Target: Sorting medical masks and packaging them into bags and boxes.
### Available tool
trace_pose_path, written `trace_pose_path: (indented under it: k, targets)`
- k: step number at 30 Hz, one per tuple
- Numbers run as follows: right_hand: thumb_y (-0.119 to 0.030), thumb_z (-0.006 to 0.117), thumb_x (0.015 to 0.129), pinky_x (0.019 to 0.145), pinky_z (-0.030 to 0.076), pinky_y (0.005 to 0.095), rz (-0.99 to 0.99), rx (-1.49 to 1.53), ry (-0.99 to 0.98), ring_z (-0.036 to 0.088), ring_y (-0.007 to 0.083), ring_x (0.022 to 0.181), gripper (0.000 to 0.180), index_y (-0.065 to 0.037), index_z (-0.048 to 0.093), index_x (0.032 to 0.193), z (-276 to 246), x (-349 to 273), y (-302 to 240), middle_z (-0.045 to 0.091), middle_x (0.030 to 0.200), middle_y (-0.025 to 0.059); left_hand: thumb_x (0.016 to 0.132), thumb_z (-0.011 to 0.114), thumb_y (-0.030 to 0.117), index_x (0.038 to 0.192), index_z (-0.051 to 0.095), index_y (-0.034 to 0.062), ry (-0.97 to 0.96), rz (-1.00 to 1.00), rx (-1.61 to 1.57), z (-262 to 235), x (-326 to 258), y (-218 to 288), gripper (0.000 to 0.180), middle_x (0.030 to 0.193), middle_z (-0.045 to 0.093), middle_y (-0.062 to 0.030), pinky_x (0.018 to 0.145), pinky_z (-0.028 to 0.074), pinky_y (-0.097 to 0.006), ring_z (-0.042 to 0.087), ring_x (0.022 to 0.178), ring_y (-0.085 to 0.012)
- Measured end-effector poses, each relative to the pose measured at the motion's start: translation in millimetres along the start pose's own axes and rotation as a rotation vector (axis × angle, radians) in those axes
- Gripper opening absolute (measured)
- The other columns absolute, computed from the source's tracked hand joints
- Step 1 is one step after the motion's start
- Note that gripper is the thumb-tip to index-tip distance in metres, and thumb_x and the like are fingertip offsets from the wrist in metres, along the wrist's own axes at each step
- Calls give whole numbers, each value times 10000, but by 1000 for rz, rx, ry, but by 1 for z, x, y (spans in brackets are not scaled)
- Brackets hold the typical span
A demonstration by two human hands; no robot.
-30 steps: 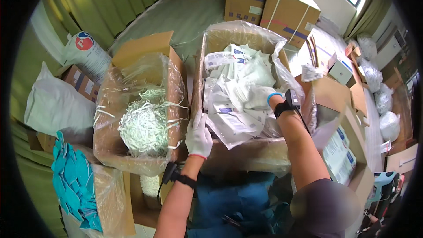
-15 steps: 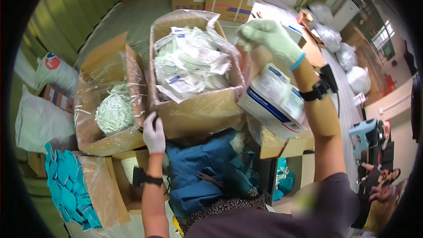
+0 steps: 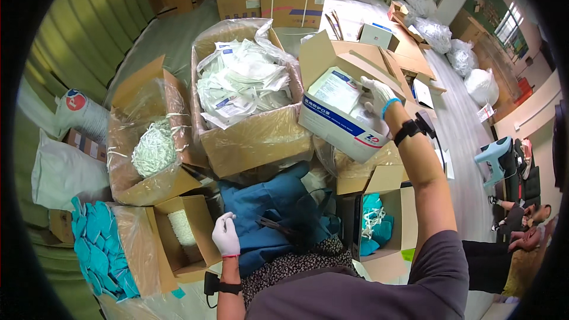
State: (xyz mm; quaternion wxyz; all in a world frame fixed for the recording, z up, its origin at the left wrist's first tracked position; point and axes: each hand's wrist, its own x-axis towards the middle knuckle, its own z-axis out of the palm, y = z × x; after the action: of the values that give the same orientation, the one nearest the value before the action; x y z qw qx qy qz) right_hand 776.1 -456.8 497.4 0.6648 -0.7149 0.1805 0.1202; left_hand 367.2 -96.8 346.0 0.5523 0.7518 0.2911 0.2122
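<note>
- Your right hand point(image 3: 379, 96), gloved in white, rests on the top of the white carton with blue lettering point(image 3: 342, 115); fingers spread flat over its open flap, pressing rather than pinching; whether the thumb hooks under an edge you cannot tell from here.
- That carton sits tilted, just under your right hand, wedged in the mouth of a larger brown box point(image 3: 355, 59); its lower corner overhangs toward you.
- It looks like light printed card filled with flat packets; I judge it moderate in weight, stiff at the corners and soft in the panels; take it by the two short ends or under the base, not by the loose flap, which would likely fold.
- Your left hand point(image 3: 225, 234), also gloved, is loosely curled with fingers together and holds nothing; it hovers just beside the small open box with a white roll point(image 3: 184, 231).
- Ahead of your left hand stands the plastic-lined box of sealed white packets point(image 3: 246, 92); further to its left, the lined box of white cord loops point(image 3: 155, 151); the plastic film looks slippery.
- Below your right forearm, a small box holds teal masks point(image 3: 376, 228); outside your left hand lies a stack of teal pieces point(image 3: 98, 249).
- The carton's far side and its contents are hidden by your hand and the flaps; the dark blue cloth point(image 3: 272, 207) between your arms covers whatever lies beneath.
</note>
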Motion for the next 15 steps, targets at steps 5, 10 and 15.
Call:
trace_pose_path:
  k: [5,10,15]
  targets:
    - [-265,786,841,537,366,277,53,210,-36,443,127,635,235,-179,569,872,13,21,6,492,756,-18,973,517,56,1038,670,-45,-19,-29,-4,-2,-7,11,194,961,714,-111,856,510,-282,673,887,-160]
    - [-258,770,836,476,342,285,-75,-118,52,461,153,543,184,-135,632,830,19,71,16,530,678,4,967,523,53,1028,674,-40,-36,-37,7,2,-18,18,187,920,719,-98,829,508,-269,675,866,-153]
    - [-328,751,795,652,506,403,-117,-274,87,623,274,663,335,-1,704,850,37,65,18,668,774,131,966,524,58,1027,675,-44,-17,-88,-4,-9,-31,3,192,906,721,-105,817,508,-263,675,851,-146]
